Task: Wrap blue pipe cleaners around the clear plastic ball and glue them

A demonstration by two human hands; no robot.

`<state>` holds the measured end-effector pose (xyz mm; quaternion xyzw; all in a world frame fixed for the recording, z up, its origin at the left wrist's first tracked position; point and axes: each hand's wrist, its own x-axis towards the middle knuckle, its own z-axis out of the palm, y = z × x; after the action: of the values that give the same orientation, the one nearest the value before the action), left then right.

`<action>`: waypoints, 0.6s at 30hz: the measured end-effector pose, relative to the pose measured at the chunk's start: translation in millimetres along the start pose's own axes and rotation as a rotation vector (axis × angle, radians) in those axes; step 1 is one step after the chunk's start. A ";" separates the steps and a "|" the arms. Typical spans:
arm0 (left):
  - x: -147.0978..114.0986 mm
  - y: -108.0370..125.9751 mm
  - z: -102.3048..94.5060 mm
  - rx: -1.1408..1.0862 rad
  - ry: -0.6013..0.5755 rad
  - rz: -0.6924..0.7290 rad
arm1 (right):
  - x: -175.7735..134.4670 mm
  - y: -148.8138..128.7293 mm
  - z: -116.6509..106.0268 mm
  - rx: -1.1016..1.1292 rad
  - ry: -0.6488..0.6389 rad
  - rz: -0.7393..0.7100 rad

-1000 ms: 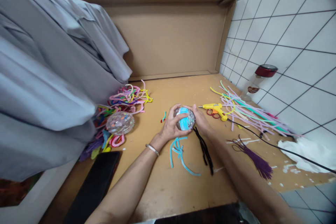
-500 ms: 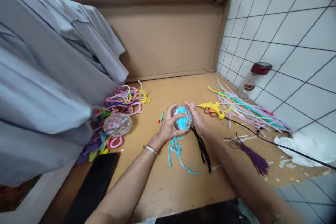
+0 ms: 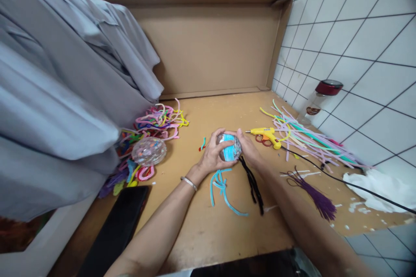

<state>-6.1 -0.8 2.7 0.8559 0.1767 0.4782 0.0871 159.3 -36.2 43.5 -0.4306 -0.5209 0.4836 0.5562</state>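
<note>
Over the counter point(image 3: 201, 242), the left hand point(image 3: 211, 156) curls its grip around a blue-banded ball point(image 3: 230, 154), thumb across it, while the right hand point(image 3: 249, 150) cups its right side.

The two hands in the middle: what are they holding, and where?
A ball with a blue band. The left hand holds its left side, one digit across the band; the right hand is against its right side.

no words, brands or numbers are showing clearly enough to be read; a dark reddish-brown label point(image 3: 313, 111) is sitting on the clear jar point(image 3: 320, 98) with the red lid point(image 3: 329, 89), near the tiled wall point(image 3: 344, 39), but its lettering is looking too blurred, and any print on the yellow glue gun point(image 3: 264, 131) is appearing too small
</note>
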 end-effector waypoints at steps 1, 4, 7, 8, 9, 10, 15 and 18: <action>-0.2 -0.2 -0.2 0.000 -0.001 -0.005 | -0.6 -1.3 0.3 -0.010 0.003 -0.009; -0.7 -1.4 -0.7 -0.001 -0.006 -0.030 | -2.0 -2.6 -0.2 -0.058 0.018 -0.029; -0.9 -2.4 -0.7 -0.014 -0.007 -0.050 | -2.2 0.5 -1.5 -0.061 0.002 -0.023; -0.9 -2.5 -0.7 -0.016 -0.007 -0.056 | -1.8 2.5 -1.7 -0.053 -0.006 -0.020; -0.9 -2.6 -0.7 -0.017 -0.006 -0.061 | -1.1 4.9 -1.6 -0.039 -0.008 -0.017; -0.9 -2.6 -0.6 -0.017 -0.004 -0.066 | 0.0 7.6 -1.5 -0.014 -0.003 -0.010; -1.5 -2.6 -0.2 -0.037 0.021 -0.070 | 7.7 21.1 -1.2 0.193 0.102 0.096; -1.3 -2.3 0.0 -0.047 0.022 -0.070 | 9.3 24.7 -2.0 0.175 0.133 0.122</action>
<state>-7.2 0.8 1.0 0.8415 0.1961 0.4884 0.1220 159.0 -22.9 20.6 -0.4424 -0.4115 0.5307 0.5944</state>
